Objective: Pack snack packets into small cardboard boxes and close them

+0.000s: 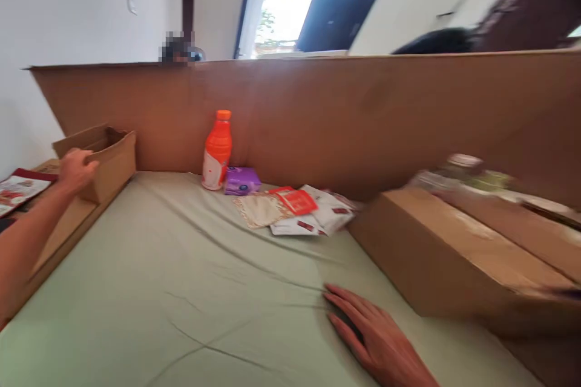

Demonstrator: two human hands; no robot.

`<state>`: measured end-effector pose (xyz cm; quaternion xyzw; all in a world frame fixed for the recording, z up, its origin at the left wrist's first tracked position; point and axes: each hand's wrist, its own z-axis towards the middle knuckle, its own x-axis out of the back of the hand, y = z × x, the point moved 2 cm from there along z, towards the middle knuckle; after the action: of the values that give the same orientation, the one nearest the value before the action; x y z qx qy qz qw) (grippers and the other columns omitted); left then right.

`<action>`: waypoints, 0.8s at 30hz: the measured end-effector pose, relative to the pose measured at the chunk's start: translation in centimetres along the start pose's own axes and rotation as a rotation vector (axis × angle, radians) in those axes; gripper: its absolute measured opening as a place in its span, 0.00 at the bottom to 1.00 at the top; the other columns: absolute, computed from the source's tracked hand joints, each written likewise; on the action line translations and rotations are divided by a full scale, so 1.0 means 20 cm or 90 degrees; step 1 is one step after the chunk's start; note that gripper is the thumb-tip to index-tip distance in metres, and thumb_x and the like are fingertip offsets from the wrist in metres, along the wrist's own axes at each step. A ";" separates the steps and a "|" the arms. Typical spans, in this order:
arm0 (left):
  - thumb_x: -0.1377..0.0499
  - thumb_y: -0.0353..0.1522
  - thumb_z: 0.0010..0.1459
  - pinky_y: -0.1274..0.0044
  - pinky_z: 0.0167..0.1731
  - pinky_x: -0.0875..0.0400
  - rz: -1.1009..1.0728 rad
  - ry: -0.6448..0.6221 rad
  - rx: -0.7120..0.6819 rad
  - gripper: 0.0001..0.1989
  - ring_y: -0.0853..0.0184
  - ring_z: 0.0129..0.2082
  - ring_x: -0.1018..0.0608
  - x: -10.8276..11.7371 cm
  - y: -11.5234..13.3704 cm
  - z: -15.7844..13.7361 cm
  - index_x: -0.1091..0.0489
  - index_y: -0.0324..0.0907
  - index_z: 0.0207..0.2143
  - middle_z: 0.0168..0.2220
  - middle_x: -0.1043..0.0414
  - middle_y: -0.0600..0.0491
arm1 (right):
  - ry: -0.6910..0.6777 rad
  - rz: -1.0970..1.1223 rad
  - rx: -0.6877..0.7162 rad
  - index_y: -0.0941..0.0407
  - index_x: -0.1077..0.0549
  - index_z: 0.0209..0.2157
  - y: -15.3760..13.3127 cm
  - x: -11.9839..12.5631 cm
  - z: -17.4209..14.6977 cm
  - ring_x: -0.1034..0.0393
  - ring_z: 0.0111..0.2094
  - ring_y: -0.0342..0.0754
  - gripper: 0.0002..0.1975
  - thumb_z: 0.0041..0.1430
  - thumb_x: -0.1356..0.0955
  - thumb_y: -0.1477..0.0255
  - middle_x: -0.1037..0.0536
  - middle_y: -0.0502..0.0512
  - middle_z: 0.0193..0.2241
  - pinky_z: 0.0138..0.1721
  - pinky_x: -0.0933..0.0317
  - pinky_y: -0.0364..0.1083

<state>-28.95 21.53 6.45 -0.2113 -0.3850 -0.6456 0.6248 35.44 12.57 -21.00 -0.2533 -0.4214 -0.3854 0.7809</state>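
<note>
At the lower right of the frame, your right hand [363, 329] is palm down over a pale green cloth [136, 266], fingers extended and thumb apart; whether it presses down is unclear. To its right sits a large cardboard box [436, 254]. At middle left, your left hand [78, 170] is curled closed on the rim of a small open box [115, 160]. Farther back, near the centre, lies a loose pile of flat packets [295, 201], then a purple pack [242, 181] just beside an upright orange bottle [218, 145]. Behind them a cardboard wall [318, 115] spans the frame; above it, upper left, shows a person's head [175, 48].
</note>
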 end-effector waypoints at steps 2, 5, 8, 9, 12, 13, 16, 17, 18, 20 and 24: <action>0.48 0.47 0.71 0.53 0.55 0.26 -0.041 0.001 -0.015 0.22 0.53 0.53 0.21 0.04 0.02 -0.16 0.26 0.41 0.52 0.52 0.23 0.50 | -0.018 0.015 -0.040 0.53 0.20 0.50 -0.05 0.05 0.06 0.21 0.52 0.57 0.18 0.68 0.37 0.63 0.18 0.62 0.53 0.49 0.26 0.57; 0.49 0.54 0.63 0.47 0.56 0.27 -0.100 -0.056 -0.060 0.26 0.46 0.55 0.21 0.11 0.06 -0.49 0.26 0.52 0.53 0.59 0.24 0.55 | -0.020 0.080 -0.100 0.55 0.20 0.49 -0.07 0.09 0.11 0.23 0.54 0.59 0.17 0.67 0.36 0.64 0.19 0.65 0.53 0.53 0.29 0.61; 0.48 0.48 0.62 0.46 0.56 0.27 -0.216 -0.127 -0.159 0.18 0.47 0.60 0.23 0.14 0.17 -0.85 0.27 0.59 0.51 0.59 0.24 0.59 | -0.008 0.198 -0.178 0.56 0.20 0.48 -0.11 0.12 0.14 0.25 0.56 0.63 0.17 0.65 0.34 0.63 0.20 0.69 0.54 0.56 0.33 0.67; 0.47 0.44 0.63 0.45 0.57 0.28 -0.265 -0.147 -0.208 0.14 0.47 0.62 0.25 0.15 0.23 -0.95 0.27 0.59 0.47 0.55 0.21 0.60 | -0.002 0.224 -0.193 0.56 0.21 0.50 -0.14 0.14 0.15 0.26 0.57 0.63 0.18 0.65 0.34 0.63 0.21 0.69 0.55 0.56 0.33 0.66; 0.48 0.32 0.65 0.52 0.57 0.25 -0.361 -0.203 -0.304 0.12 0.53 0.65 0.28 0.20 0.45 -1.17 0.29 0.56 0.46 0.54 0.20 0.56 | -0.012 0.338 -0.194 0.53 0.30 0.63 -0.28 0.21 0.18 0.30 0.61 0.59 0.26 0.67 0.35 0.60 0.27 0.66 0.63 0.57 0.31 0.60; 0.48 0.28 0.65 0.55 0.57 0.24 -0.376 -0.226 -0.329 0.14 0.55 0.65 0.28 0.23 0.53 -1.21 0.30 0.55 0.47 0.54 0.20 0.54 | -0.025 0.410 -0.186 0.51 0.35 0.67 -0.33 0.24 0.19 0.32 0.64 0.58 0.30 0.67 0.35 0.58 0.31 0.65 0.66 0.58 0.32 0.59; 0.51 0.22 0.65 0.64 0.54 0.21 -0.376 -0.284 -0.429 0.16 0.60 0.65 0.28 0.31 0.74 -1.26 0.30 0.49 0.45 0.54 0.20 0.48 | -0.074 0.642 -0.143 0.49 0.46 0.73 -0.45 0.36 0.20 0.40 0.69 0.61 0.41 0.64 0.32 0.52 0.41 0.66 0.71 0.62 0.37 0.62; 0.52 0.22 0.65 0.65 0.53 0.20 -0.359 -0.297 -0.466 0.16 0.60 0.65 0.28 0.33 0.79 -1.26 0.30 0.48 0.43 0.54 0.20 0.47 | -0.086 0.689 -0.130 0.48 0.47 0.73 -0.47 0.40 0.19 0.42 0.69 0.62 0.43 0.63 0.31 0.50 0.42 0.66 0.72 0.63 0.39 0.63; 0.52 0.22 0.65 0.66 0.52 0.19 -0.332 -0.305 -0.496 0.15 0.60 0.65 0.28 0.36 0.84 -1.26 0.30 0.48 0.41 0.54 0.20 0.46 | -0.094 0.721 -0.123 0.47 0.47 0.73 -0.48 0.43 0.18 0.42 0.69 0.62 0.43 0.62 0.31 0.48 0.42 0.65 0.72 0.64 0.41 0.63; 0.51 0.23 0.63 0.65 0.53 0.20 -0.268 -0.316 -0.549 0.15 0.58 0.67 0.31 0.41 0.90 -1.23 0.28 0.47 0.43 0.58 0.23 0.44 | -0.111 0.756 -0.124 0.47 0.44 0.72 -0.49 0.49 0.15 0.43 0.69 0.62 0.43 0.62 0.31 0.46 0.40 0.64 0.71 0.65 0.43 0.63; 0.48 0.24 0.55 0.58 0.61 0.27 -0.194 -0.283 -0.697 0.30 0.55 0.68 0.32 0.50 1.06 -1.18 0.32 0.43 0.60 0.61 0.26 0.43 | -0.158 0.779 -0.137 0.46 0.42 0.71 -0.51 0.54 0.10 0.42 0.69 0.62 0.42 0.61 0.31 0.45 0.38 0.63 0.70 0.65 0.45 0.63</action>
<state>-4.73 -1.25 4.48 -0.5742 -0.1440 -0.7722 0.2307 29.97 4.07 -10.03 -0.5680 -0.2466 0.1228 0.7756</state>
